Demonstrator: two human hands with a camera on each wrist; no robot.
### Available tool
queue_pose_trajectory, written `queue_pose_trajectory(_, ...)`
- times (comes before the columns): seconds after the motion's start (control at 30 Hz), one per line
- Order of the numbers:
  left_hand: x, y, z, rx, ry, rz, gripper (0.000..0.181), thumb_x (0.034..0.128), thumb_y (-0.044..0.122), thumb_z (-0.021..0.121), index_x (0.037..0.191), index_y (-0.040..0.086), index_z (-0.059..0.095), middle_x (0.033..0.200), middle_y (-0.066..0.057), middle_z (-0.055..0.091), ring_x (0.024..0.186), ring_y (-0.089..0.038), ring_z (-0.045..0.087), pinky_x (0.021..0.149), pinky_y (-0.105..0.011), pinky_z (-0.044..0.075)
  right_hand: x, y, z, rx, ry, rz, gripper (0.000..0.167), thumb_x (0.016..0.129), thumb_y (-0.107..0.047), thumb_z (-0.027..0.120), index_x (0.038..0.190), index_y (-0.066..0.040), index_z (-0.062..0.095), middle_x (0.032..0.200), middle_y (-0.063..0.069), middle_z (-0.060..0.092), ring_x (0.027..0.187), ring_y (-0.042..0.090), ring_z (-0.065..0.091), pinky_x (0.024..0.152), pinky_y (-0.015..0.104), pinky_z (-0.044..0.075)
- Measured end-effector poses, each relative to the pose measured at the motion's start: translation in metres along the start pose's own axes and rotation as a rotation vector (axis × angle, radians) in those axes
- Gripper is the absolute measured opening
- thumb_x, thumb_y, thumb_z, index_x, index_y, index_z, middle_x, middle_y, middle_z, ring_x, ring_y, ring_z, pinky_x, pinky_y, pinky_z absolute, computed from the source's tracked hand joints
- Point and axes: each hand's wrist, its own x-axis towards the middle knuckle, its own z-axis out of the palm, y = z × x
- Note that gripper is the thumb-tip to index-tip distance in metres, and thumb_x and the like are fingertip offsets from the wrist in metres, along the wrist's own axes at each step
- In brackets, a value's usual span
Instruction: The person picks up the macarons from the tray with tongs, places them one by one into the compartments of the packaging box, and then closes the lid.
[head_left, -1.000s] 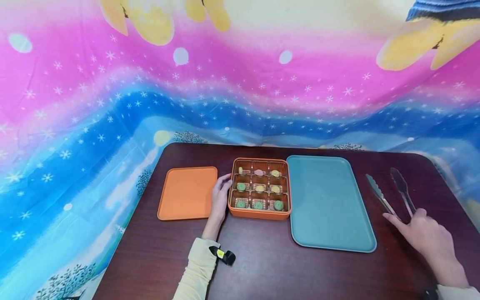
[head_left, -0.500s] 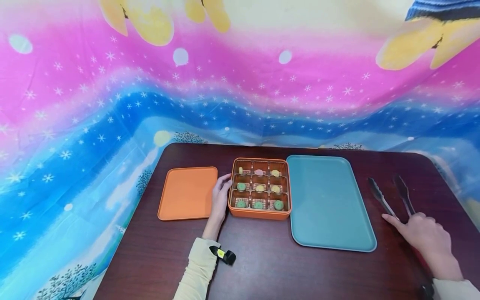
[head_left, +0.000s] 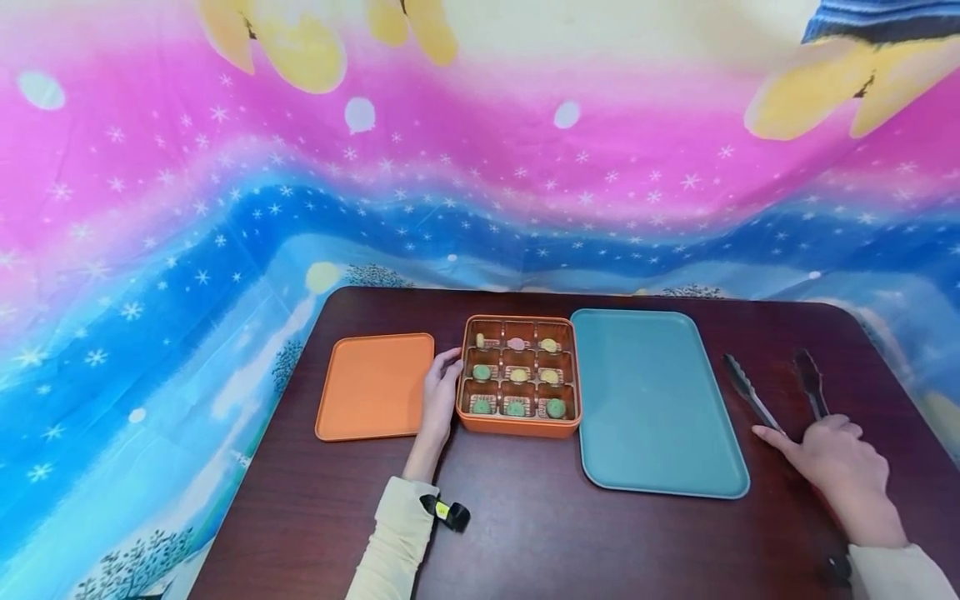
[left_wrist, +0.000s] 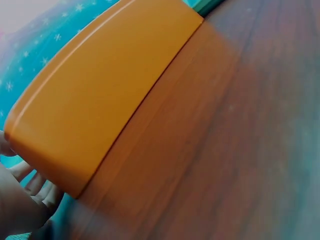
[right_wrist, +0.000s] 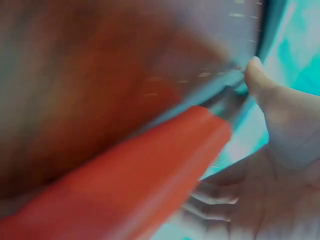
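An orange box (head_left: 517,427) stands on the table, its clear insert divided into small compartments. Small round green, yellow and pink pieces, like cookies or sweets, lie in them on striped paper liners. My left hand (head_left: 440,392) rests against the box's left wall; in the left wrist view its fingers (left_wrist: 37,185) touch the outer side of the box. Far to the right, my right hand (head_left: 843,467) grips metal tongs (head_left: 809,379), the two arms spread apart with nothing between the tips. In the right wrist view a red tong handle (right_wrist: 140,175) crosses the palm side.
A flat teal tray (head_left: 660,400) lies right beside the box, between it and the tongs. Left of the left hand is an orange square lid (head_left: 375,387). A patterned cloth (head_left: 480,167) hangs behind the dark wooden table (head_left: 525,525).
My right hand has shifted slightly left with the tongs, and their tips have spread wider. My left hand, the box, the lid and the tray stay where they were.
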Motion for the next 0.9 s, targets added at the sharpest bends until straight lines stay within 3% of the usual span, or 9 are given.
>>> queue_pose_trajectory(0.1, -0.004, 0.007, -0.004, 0.071, -0.007, 0.053, 0.033, 0.1045, 0.009, 0.055, 0.134, -0.005, 0.062, 0.131, -0.022, 0.064, 0.118, -0.030, 0.059, 0.102, -0.040, 0.045, -0.003, -0.011, -0.005, -0.012, 0.057, -0.037, 0.103, 0.096, -0.071, 0.054, 0.087, 0.029, 0.033, 0.075, 0.038, 0.037, 0.060, 0.051, 0.049, 0.049, 0.055, 0.045)
queue_pose_trajectory(0.13, -0.006, 0.010, -0.007, 0.098, -0.011, 0.074, 0.033, 0.1045, 0.008, 0.055, 0.134, -0.005, 0.062, 0.133, -0.023, 0.064, 0.120, -0.032, 0.059, 0.103, -0.043, 0.045, -0.004, -0.017, -0.007, -0.011, 0.111, -0.058, 0.099, 0.096, -0.067, 0.058, 0.087, 0.029, 0.034, 0.077, 0.040, 0.036, 0.062, 0.054, 0.048, 0.048, 0.057, 0.044)
queue_pose_trajectory(0.3, -0.011, 0.028, -0.028, 0.250, 0.005, 0.167, 0.036, 0.1040, 0.008, 0.056, 0.138, -0.005, 0.058, 0.138, -0.024, 0.059, 0.128, -0.037, 0.056, 0.106, -0.054, 0.044, -0.004, -0.054, -0.013, 0.077, 0.569, -0.304, 0.074, 0.097, -0.042, 0.070, 0.087, 0.026, 0.043, 0.077, 0.045, 0.042, 0.055, 0.059, 0.046, 0.040, 0.063, 0.040)
queue_pose_trajectory(0.37, -0.013, 0.034, -0.039, 0.296, 0.014, 0.180, 0.038, 0.1046, 0.009, 0.056, 0.140, -0.003, 0.057, 0.141, -0.021, 0.057, 0.132, -0.036, 0.054, 0.106, -0.055, 0.044, -0.003, -0.070, -0.017, 0.114, 0.680, -0.398, 0.064, 0.094, -0.032, 0.074, 0.092, 0.027, 0.049, 0.081, 0.046, 0.046, 0.058, 0.060, 0.048, 0.041, 0.066, 0.041)
queue_pose_trajectory(0.43, -0.014, 0.039, -0.051, 0.323, 0.013, 0.191, 0.039, 0.1049, 0.010, 0.056, 0.141, -0.002, 0.057, 0.143, -0.020, 0.055, 0.134, -0.037, 0.052, 0.108, -0.055, 0.043, -0.001, -0.088, -0.023, 0.151, 0.672, -0.432, 0.059, 0.093, -0.026, 0.076, 0.101, 0.027, 0.052, 0.089, 0.048, 0.049, 0.067, 0.062, 0.051, 0.046, 0.068, 0.044)
queue_pose_trajectory(0.53, -0.015, 0.045, -0.070, 0.351, 0.011, 0.190, 0.039, 0.1050, 0.009, 0.057, 0.142, -0.003, 0.056, 0.143, -0.022, 0.053, 0.136, -0.038, 0.049, 0.109, -0.055, 0.042, 0.001, -0.113, -0.031, 0.203, 0.608, -0.420, 0.058, 0.089, -0.018, 0.080, 0.115, 0.026, 0.053, 0.103, 0.049, 0.051, 0.082, 0.064, 0.053, 0.055, 0.071, 0.047)
queue_pose_trajectory(0.73, -0.012, 0.055, -0.117, 0.445, 0.051, 0.152, 0.040, 0.1062, 0.012, 0.054, 0.143, -0.004, 0.055, 0.144, -0.022, 0.051, 0.136, -0.038, 0.047, 0.109, -0.055, 0.041, 0.007, -0.164, -0.036, 0.258, 0.565, -0.476, 0.057, 0.093, -0.022, 0.078, 0.123, 0.022, 0.057, 0.107, 0.044, 0.056, 0.079, 0.057, 0.059, 0.057, 0.068, 0.049)
queue_pose_trajectory(0.9, -0.008, 0.062, -0.153, 0.517, 0.122, 0.129, 0.040, 0.1069, 0.013, 0.053, 0.143, -0.003, 0.054, 0.144, -0.021, 0.052, 0.135, -0.037, 0.049, 0.110, -0.053, 0.040, 0.007, -0.208, -0.037, 0.297, 0.469, -0.529, 0.055, 0.098, -0.026, 0.073, 0.128, 0.018, 0.058, 0.116, 0.041, 0.059, 0.087, 0.053, 0.064, 0.064, 0.064, 0.052)
